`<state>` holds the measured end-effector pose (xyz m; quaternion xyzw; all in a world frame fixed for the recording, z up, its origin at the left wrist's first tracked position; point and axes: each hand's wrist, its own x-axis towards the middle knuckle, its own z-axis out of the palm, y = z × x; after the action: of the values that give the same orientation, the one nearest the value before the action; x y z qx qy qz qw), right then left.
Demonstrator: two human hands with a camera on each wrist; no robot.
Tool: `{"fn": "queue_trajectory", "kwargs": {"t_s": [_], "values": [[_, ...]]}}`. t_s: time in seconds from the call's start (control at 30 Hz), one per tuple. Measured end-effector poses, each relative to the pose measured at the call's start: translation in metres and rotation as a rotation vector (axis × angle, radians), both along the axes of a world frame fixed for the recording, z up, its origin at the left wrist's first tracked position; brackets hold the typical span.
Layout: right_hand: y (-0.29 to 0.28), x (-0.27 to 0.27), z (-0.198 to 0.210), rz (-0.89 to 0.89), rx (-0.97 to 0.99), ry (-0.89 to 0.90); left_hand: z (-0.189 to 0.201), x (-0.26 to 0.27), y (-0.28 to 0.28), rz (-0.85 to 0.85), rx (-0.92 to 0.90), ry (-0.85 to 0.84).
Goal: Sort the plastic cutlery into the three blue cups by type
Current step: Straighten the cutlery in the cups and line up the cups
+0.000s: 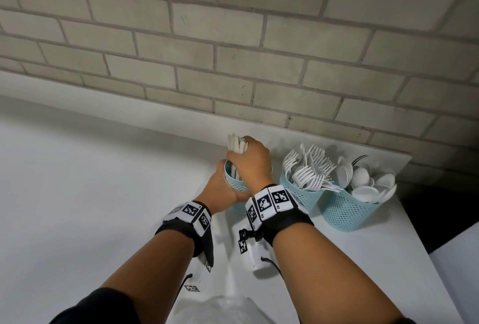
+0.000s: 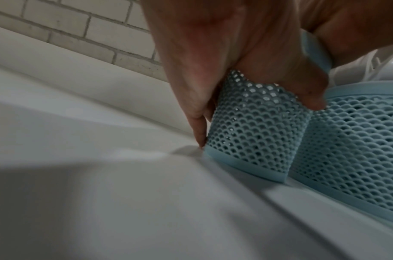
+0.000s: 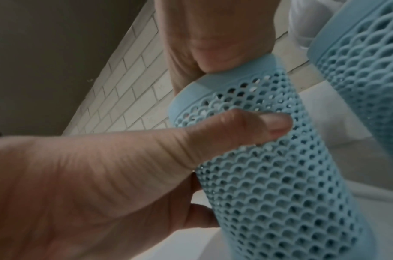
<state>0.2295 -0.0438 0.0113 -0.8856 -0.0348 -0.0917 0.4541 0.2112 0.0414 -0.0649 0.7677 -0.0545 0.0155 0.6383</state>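
Observation:
Three blue mesh cups stand in a row on the white table near the brick wall. My left hand grips the leftmost cup round its side; in the right wrist view its thumb presses the mesh of this cup. Above the rim, my right hand grips a bundle of white plastic knives, their lower ends inside the cup. The middle cup holds forks. Spoons fill the right cup. In the left wrist view the held cup stands on the table.
The brick wall rises just behind the cups. The table's right edge runs close to the spoon cup, with a dark gap beyond. Something clear and plastic lies at the near edge between my forearms.

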Motion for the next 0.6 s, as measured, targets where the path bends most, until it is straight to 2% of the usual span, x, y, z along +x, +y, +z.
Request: {"fn": "queue_trajectory", "kwargs": {"t_s": [0.17, 0.37, 0.47, 0.6], "values": [[-0.005, -0.005, 0.004, -0.050, 0.361, -0.149, -0.001, 0.003, 0.000, 0.033, 0.051, 0.002], [-0.009, -0.003, 0.004, -0.097, 0.433, -0.188, -0.002, 0.006, -0.003, 0.046, 0.024, -0.002], [-0.007, 0.001, 0.003, -0.126, 0.385, -0.164, -0.001, 0.008, -0.004, 0.036, 0.020, -0.007], [-0.007, 0.008, 0.007, -0.060, 0.166, 0.028, -0.001, 0.010, -0.005, 0.031, 0.023, -0.014]]}}
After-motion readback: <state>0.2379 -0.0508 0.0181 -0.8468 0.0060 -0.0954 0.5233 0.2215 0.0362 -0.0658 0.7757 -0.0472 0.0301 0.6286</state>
